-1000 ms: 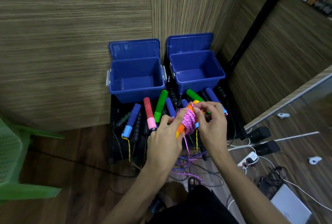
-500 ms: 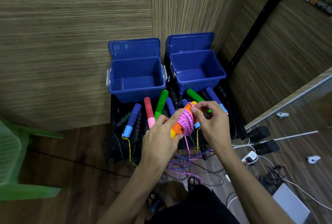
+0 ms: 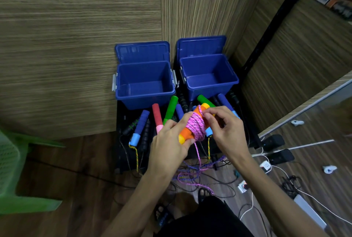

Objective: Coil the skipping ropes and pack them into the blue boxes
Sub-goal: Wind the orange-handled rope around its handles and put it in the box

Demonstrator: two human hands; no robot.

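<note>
My left hand (image 3: 169, 144) grips the orange handles (image 3: 187, 133) of a skipping rope, with pink rope (image 3: 197, 126) wound tightly around them. My right hand (image 3: 226, 130) pinches the pink cord at the top of the coil. The loose tail of the rope (image 3: 198, 160) hangs down to a tangle on the floor. Two open blue boxes stand against the wall, the left blue box (image 3: 123, 97) and the right blue box (image 3: 233, 80), both empty. More skipping ropes with red (image 3: 157, 116), green (image 3: 171, 107) and blue handles (image 3: 142, 122) lie on a black tray in front of them.
A green plastic chair (image 3: 11, 164) stands at the left. Cables, a power strip (image 3: 265, 166) and black devices (image 3: 274, 141) lie on the wooden floor at the right. A black pole (image 3: 270, 27) leans along the right wall. My sandalled feet (image 3: 204, 192) are below the tangle.
My right hand has carried the pink cord another turn up over the top of the coil. The left hand keeps its grip on the handles, shifted slightly.
</note>
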